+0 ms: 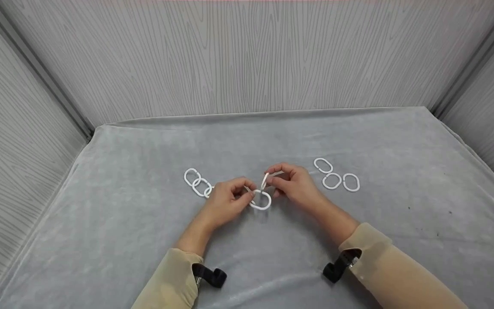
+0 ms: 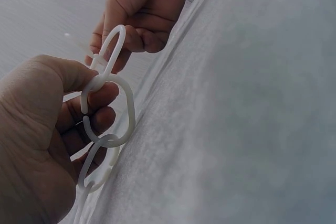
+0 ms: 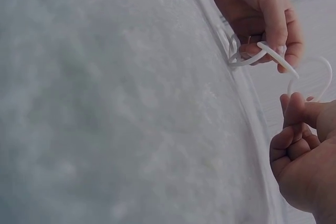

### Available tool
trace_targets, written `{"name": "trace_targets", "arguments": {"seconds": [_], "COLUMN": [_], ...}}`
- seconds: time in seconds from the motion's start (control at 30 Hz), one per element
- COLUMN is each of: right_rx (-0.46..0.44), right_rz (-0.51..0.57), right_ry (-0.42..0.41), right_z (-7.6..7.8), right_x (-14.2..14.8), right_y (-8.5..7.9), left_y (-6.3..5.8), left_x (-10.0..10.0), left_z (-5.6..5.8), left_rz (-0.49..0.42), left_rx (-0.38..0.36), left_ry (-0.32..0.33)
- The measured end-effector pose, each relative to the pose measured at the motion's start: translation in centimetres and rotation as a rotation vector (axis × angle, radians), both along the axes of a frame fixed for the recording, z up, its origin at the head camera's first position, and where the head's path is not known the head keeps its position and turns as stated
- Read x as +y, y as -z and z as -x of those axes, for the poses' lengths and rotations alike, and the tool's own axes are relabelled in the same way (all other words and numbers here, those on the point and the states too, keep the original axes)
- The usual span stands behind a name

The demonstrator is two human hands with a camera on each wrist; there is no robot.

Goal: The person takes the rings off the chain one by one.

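The left hand (image 1: 229, 198) covers the middle of a chain of white rings (image 1: 196, 182), so its links cannot be counted from above; in the left wrist view the chain runs off the bottom edge. That hand pinches the end ring (image 1: 260, 209) between thumb and fingers, and a small gap shows in this ring's side. The right hand (image 1: 295, 184) grips another white ring (image 1: 265, 181), held up and crossing the end ring; it seems hooked through, though fingers and a pale background make the crossing hard to read. Its far side fades against the wall in the right wrist view.

A grey plush cloth (image 1: 144, 240) covers the tabletop, creased near the front, with a few dark specks (image 1: 409, 208) at the right. Pale wood-grain panels (image 1: 247, 56) stand behind and at both sides, meeting at dark corner strips. Three loose rings (image 1: 332, 173) lie on the cloth beyond the right hand. Tan sleeves (image 1: 401, 268) and black wrist mounts (image 1: 209, 276) show below, the sleeves cut off by the frame.
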State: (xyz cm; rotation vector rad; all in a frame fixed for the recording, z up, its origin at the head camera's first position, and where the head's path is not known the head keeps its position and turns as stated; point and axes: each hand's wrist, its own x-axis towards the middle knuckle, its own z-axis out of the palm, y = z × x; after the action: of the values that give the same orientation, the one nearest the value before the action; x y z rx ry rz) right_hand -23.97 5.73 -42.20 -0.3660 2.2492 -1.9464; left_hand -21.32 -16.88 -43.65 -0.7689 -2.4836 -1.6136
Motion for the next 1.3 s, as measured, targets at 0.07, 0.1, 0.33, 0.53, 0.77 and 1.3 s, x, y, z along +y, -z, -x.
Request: {"name": "trace_targets", "arguments": {"seconds": [0.07,0.1,0.33,0.53,0.77,1.3], "right_rx": [0.003,0.007,0.043,0.033,0.018,-0.008], "right_rz": [0.003,0.001,-0.032,-0.078,-0.083,-0.196], "right_ry": [0.009,0.014,0.035,0.069,0.08,0.131], "right_z": [0.1,0.2,0.5,0.9,1.6,2.4], "right_x": [0.2,0.3,1.4,2.9,4.6,7.8], "right_y": [-0.1,-0.2,-0.8,-1.1,-1.3,-1.3], "left_y": [0.0,0.1,0.2,0.1,0.1,0.2], "left_x": [0.0,0.0,0.0,0.1,0.0,0.0], "left_z": [0.0,0.0,0.0,0.1,0.0,0.0], "left_rz": [-0.002,-0.003,-0.004,0.002,-0.004,-0.009], "left_rx": [0.002,0.003,0.005,-0.002,-0.005,-0.009], "left_ry": [0.003,0.003,0.001,-0.005,-0.007,-0.005]}}
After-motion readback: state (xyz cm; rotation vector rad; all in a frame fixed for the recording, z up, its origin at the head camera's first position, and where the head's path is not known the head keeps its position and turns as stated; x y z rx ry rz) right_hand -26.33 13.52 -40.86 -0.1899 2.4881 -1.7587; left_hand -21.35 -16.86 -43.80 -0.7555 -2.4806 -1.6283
